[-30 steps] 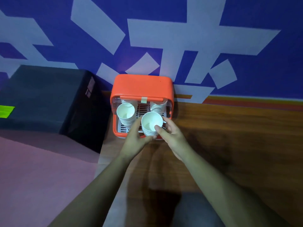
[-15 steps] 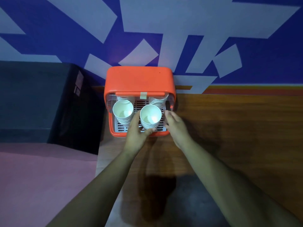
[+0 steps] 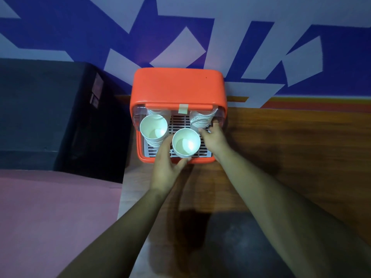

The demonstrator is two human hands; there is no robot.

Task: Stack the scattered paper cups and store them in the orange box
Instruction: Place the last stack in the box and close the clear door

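The orange box stands against the wall with its front open over a white slatted tray. My left hand grips a stack of white paper cups at the tray's front middle. A second cup stack stands upright at the left of the tray. A third stack leans at the back right under the lid. My right hand has let go of the front stack and reaches toward the box's right side, fingers near the third stack.
A black box sits left of the orange box. The wooden tabletop stretches to the right. A pink surface lies at lower left. The blue and white wall is right behind the box.
The front cup stack has gone further into the tray in my left hand. My right hand released it and moved right and back toward the rear right stack.
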